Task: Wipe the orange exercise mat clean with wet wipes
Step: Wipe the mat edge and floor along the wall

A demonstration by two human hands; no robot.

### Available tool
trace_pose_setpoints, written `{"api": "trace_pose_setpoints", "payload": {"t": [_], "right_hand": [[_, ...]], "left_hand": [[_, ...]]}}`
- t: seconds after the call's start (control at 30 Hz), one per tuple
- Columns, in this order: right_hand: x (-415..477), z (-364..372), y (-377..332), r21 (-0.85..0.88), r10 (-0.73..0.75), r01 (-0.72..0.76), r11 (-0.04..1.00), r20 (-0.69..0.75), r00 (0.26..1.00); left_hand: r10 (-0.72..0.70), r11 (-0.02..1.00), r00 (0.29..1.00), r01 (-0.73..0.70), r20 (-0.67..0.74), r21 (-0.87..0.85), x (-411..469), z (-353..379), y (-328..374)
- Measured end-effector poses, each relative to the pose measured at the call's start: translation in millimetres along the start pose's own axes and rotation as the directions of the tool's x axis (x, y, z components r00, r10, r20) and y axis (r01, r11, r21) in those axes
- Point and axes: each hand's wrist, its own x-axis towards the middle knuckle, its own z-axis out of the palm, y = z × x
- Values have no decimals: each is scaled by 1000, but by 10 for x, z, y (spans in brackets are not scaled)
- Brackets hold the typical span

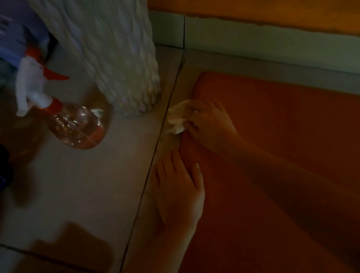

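Closest in, the left hand (178,192) lies flat and released, fingers straight, pressing on the near edge of the mat (282,150) where it meets the floor (83,196). Just beyond it the right hand (210,123) is clenched round a crumpled white wipe (177,119), held at the mat's edge near its rounded corner, with part of the wipe hanging over onto the tile. Wiping looks to be under way at this end. The light is too dim to show damp streaks or dirt, so I cannot tell how much of the mat is clean; most of it runs off to the right and out of view, and that stretch probably remains to do. The mat lies flat on pale floor tiles, alongside a grey skirting board (274,42) under an orange wall (272,2). Left of the hands a clear spray bottle (76,126) with a white and red trigger head sits on the tile, blurred, beside a tall white textured vase (116,55). Something blue (1,38) shows at the upper left, too smeared to name.
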Motion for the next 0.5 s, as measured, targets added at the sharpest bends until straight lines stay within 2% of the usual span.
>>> {"api": "trace_pose_setpoints", "payload": {"t": [0.2, 0.27, 0.4, 0.5], "right_hand": [[669, 3, 343, -7, 236, -236, 972, -14, 972], [694, -36, 271, -34, 214, -214, 976, 4, 977], [511, -23, 211, 11, -32, 32, 999, -17, 999], [720, -49, 364, -58, 81, -79, 995, 32, 996]], "left_hand": [[-1, 999, 1000, 0, 10, 44, 28, -2, -5], [-2, 998, 1000, 2, -9, 58, 21, 4, -10], [-7, 999, 999, 9, -48, 48, 23, 30, -11], [-5, 999, 997, 9, -72, 43, 30, 61, -4]]}}
